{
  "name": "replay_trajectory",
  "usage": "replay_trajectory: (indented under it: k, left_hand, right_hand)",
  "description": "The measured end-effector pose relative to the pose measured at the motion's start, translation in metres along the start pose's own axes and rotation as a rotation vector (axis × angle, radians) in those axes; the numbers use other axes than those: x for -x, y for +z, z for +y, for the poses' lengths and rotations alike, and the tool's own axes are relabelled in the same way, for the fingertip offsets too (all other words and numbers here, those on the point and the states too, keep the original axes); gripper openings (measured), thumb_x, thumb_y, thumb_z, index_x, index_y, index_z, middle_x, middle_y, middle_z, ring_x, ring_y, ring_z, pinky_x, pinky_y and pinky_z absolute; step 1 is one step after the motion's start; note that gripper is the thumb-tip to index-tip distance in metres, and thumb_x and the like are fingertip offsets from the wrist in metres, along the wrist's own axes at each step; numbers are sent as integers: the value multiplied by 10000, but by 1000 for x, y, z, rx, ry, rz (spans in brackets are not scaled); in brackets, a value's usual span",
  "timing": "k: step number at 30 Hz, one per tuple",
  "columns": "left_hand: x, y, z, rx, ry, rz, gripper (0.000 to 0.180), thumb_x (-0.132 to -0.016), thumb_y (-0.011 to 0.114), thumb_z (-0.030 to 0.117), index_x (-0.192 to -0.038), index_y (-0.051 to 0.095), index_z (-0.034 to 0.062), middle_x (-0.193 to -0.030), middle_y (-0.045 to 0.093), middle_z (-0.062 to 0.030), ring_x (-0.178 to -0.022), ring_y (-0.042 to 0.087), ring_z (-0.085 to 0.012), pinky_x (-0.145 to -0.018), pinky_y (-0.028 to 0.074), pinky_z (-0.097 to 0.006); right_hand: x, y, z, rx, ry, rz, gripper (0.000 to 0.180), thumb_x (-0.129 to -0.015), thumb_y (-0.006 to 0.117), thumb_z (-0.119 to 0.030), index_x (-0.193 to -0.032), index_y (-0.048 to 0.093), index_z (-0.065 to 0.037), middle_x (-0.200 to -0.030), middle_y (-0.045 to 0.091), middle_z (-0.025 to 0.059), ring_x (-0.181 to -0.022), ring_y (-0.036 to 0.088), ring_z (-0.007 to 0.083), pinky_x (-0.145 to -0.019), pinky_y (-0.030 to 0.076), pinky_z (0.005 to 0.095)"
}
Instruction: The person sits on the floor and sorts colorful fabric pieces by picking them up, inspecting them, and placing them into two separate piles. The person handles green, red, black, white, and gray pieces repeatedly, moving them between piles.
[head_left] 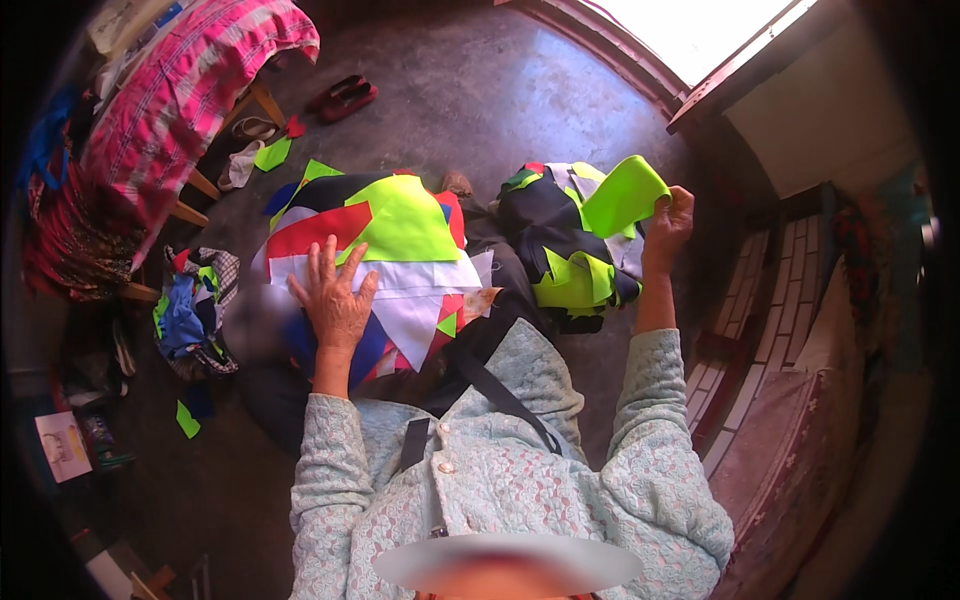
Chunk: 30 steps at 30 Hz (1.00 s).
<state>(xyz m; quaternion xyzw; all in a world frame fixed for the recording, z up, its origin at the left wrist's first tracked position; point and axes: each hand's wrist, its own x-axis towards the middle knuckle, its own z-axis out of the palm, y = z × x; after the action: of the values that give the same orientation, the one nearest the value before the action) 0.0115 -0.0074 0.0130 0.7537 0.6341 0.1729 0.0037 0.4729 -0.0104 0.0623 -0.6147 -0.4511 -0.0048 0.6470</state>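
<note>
My left hand lies with spread fingers on a pile of fabric scraps in front of me. White cloth is under the fingers, and a red piece and a neon yellow-green piece lie just beyond them. Up at the right, my right hand pinches the edge of a neon yellow-green fabric piece, which hangs above a second heap. That heap holds dark cloth and another yellow-green scrap.
A pink plaid cloth drapes over wooden-legged furniture at the far left. Dark red shoes stand on the grey floor. Left of the pile sits a bag of scraps; a green scrap lies nearby. White-slatted boards are at the right.
</note>
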Motion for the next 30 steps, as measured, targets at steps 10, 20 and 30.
replay_trajectory:
  k: [10,20,30]
  left_hand:
    - [2,-1,0,-6,-4,-8,463,-877,600,467,-1311,580,307,-1494,392,-35,-1412,302,-293,-1067,163,-695]
    - [6,-26,10,262,205,329,690,-846,616,535,-1333,519,56,-1458,406,-176,-1383,350,-337,-1108,171,-604]
    - [42,-65,86,531,263,178,559,-796,668,179,-1305,480,47,-1294,539,-163,-1292,468,-318,-1075,257,-559]
  right_hand:
    - [1,21,-111,-172,-52,-50,83,-948,580,-60,-1026,550,-59,-843,532,-23,-731,475,38,-633,380,198]
    - [78,70,-179,-107,-198,-637,234,-773,639,78,-975,618,-35,-811,631,86,-590,569,100,-553,453,244]
    - [137,90,-184,-125,-295,-971,174,-791,701,-94,-940,613,-96,-675,622,82,-570,643,244,-524,485,324]
